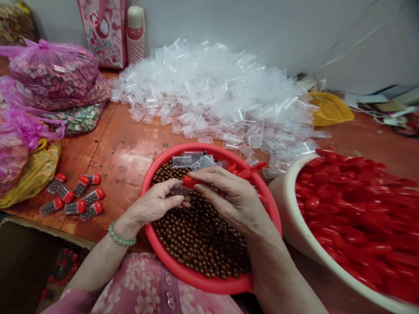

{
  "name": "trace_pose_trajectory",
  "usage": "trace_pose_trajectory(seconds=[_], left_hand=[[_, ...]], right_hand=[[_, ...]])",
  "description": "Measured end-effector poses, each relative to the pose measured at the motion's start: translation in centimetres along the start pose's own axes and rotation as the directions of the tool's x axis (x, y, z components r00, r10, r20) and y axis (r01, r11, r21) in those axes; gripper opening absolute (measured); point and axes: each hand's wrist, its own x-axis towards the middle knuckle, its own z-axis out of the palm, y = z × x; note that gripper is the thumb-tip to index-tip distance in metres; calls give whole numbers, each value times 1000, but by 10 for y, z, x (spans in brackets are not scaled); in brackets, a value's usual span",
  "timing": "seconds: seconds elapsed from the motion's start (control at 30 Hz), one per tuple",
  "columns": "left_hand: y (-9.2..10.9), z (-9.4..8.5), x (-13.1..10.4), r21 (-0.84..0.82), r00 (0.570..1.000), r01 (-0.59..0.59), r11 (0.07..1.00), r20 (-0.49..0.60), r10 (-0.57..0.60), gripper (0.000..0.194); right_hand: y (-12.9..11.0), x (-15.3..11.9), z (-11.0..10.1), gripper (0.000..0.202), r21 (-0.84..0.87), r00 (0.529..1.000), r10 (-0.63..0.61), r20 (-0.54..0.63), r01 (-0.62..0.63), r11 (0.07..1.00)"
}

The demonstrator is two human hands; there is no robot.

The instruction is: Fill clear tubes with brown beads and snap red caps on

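My left hand (157, 201), with a green bead bracelet at the wrist, is closed on a small clear plastic container (180, 189). Fingers of my right hand (231, 198) grip a red cap (189, 182) at the container's open end; whether it is fully seated I cannot tell. Both hands are above a red basin (145, 192) of small round brown balls (196, 244). Several loose clear containers (182, 162) lie on the balls at the basin's far side. Red caps (245, 173) lie at its right, partly behind my right hand.
A white tub (288, 187) heaped with red caps (360, 209) stands right. Behind lies a pile of clear containers (212, 91), beside a yellow basket (330, 109). Capped, filled containers (76, 207) lie left, near tied plastic bags (55, 74). An open box (26, 261) sits below the table edge.
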Motion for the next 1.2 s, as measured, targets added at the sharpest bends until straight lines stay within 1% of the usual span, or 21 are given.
trace_pose_trajectory(seconds=[0.13, 0.2, 0.3, 0.43, 0.5, 0.6, 0.73, 0.8, 0.93, 1.0, 1.1, 1.17, 1.2], left_hand=[[1, 1, 1, 69, 1000, -12, 998, -11, 13, 23], [0, 1, 1, 110, 1000, -13, 994, -7, 14, 18], [-1, 1, 2, 150, 1000, -21, 988, -9, 23, 15], [1, 2, 1, 113, 998, -40, 993, -34, 44, 17], [1, 2, 0, 89, 999, -41, 995, -30, 44, 18], [0, 3, 0, 39, 999, -39, 998, -29, 40, 20], [-2, 2, 2, -29, 999, -50, 998, -7, 49, 26], [-2, 2, 2, -50, 998, -62, 997, 13, 63, 28], [0, 1, 1, -75, 998, -54, 996, 16, 56, 33], [0, 1, 0, -71, 999, -46, 996, 12, 47, 36], [-1, 0, -1, -29, 999, -45, 999, 13, 46, 37], [-1, 0, 0, 16, 999, -50, 999, 5, 50, 35], [-1, 0, 0, 39, 999, -53, 998, 0, 53, 33]], right_hand=[[-3, -2, -4, 25, -61, 1000, -3, 27, 5, 998], [-5, -4, -7, 24, -82, 998, 3, 58, 2, 997], [-8, -5, -13, 23, -139, 996, -6, 92, 19, 990], [-10, -6, -21, 24, -256, 1000, 7, 29, 0, 967], [-10, -5, -23, 24, -256, 1000, 23, -2, -23, 966], [-10, -4, -18, 23, -177, 997, 51, -60, -61, 982], [-9, -4, 1, 25, 4, 982, 100, -159, -101, 995], [-9, -5, 13, 25, 78, 976, 124, -179, -111, 991], [-7, -9, 29, 23, 159, 970, 152, -187, -123, 980], [-5, -10, 33, 22, 193, 965, 170, -201, -131, 972], [-4, -10, 38, 18, 207, 958, 164, -235, -115, 972], [-5, -9, 42, 13, 226, 943, 185, -277, -123, 966], [-6, -9, 44, 10, 252, 930, 215, -298, -141, 957]])
